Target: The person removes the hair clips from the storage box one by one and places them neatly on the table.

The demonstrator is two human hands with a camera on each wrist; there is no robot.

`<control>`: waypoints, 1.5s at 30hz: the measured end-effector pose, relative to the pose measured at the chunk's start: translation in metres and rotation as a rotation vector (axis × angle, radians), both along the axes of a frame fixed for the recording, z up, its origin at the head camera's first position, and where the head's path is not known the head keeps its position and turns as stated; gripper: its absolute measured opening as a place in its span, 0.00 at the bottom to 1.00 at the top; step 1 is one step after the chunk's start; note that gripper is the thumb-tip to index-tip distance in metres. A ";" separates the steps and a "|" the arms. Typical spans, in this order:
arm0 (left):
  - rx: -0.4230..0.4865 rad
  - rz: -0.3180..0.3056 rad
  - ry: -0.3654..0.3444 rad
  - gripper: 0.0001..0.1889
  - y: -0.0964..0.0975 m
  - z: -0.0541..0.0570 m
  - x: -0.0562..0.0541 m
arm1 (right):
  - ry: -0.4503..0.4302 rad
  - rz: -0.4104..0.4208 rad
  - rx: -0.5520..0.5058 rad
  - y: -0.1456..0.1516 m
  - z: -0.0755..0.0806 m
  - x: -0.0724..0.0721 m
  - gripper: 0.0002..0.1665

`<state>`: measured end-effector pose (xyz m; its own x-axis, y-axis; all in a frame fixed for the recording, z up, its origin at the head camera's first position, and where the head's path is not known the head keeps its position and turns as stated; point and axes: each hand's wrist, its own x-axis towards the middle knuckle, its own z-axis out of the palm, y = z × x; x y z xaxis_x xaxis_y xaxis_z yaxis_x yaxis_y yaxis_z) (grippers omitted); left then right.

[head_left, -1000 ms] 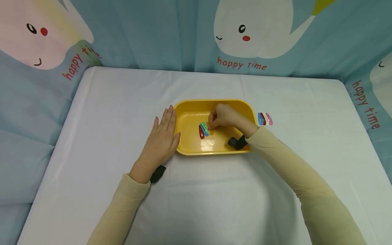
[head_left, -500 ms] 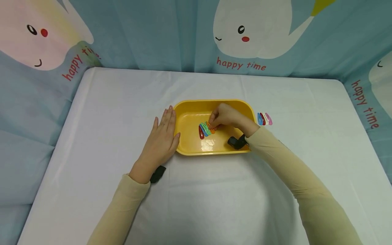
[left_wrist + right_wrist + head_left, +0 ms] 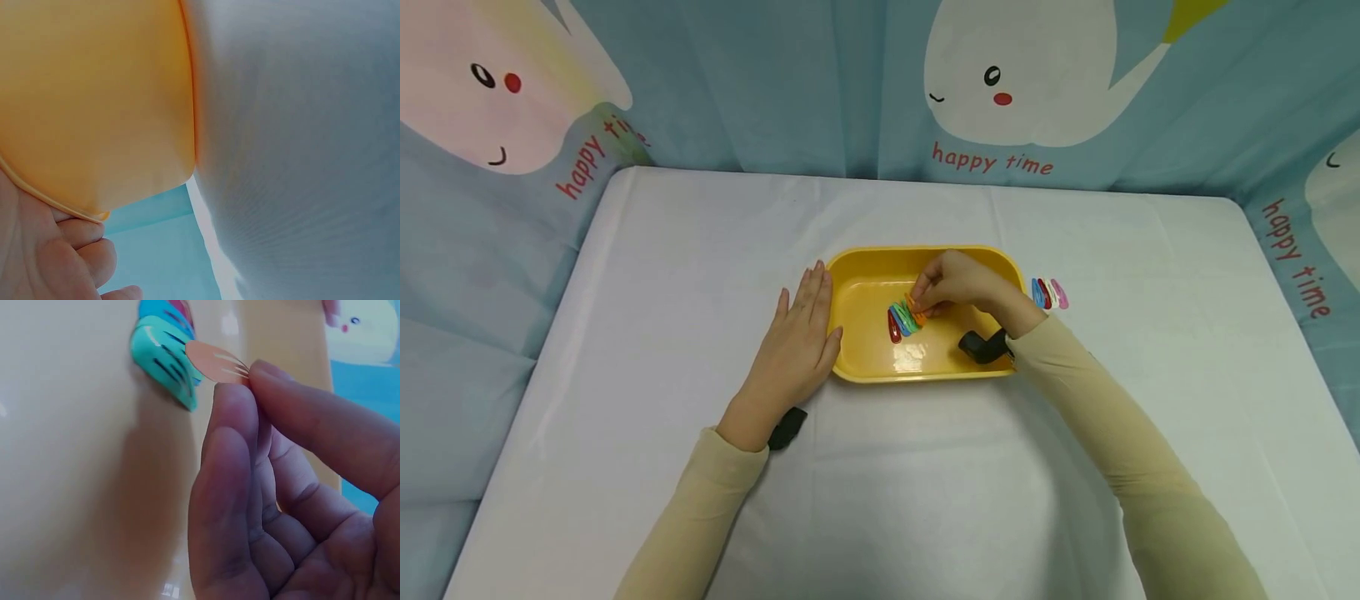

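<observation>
My right hand (image 3: 958, 279) is over the yellow tray (image 3: 865, 367), pinching an orange snap hair clip (image 3: 215, 361) between thumb and fingertips. Right beside that clip are a green hair clip (image 3: 164, 359) and a blue one (image 3: 172, 315), lying side by side on the tray floor. A red hair clip (image 3: 893, 327) lies at the left end of this row. My left hand (image 3: 793, 337) rests along the tray's left end, its fingers straight; in the left wrist view the fingers (image 3: 84, 234) touch the rim from outside.
Several more hair clips, blue, red, white and pink (image 3: 1060, 293), lie in a row on the white tablecloth (image 3: 925, 483) just right of the tray. A blue curtain (image 3: 790, 92) with whale prints stands behind the table.
My right hand has shifted slightly up and to the right, with the orange hair clip in its fingertips. The left hand stays in place at the tray.
</observation>
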<state>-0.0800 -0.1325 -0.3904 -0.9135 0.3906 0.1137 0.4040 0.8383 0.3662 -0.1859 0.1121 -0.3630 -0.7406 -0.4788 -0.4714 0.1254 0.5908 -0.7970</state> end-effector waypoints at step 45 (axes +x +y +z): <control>0.005 0.003 0.001 0.34 0.000 0.000 0.001 | 0.062 -0.102 -0.209 0.046 0.033 0.017 0.10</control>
<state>-0.0791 -0.1328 -0.3903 -0.9145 0.3873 0.1168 0.4020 0.8374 0.3703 -0.1692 0.1584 -0.3303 -0.8144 -0.4824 -0.3226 0.1233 0.3994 -0.9084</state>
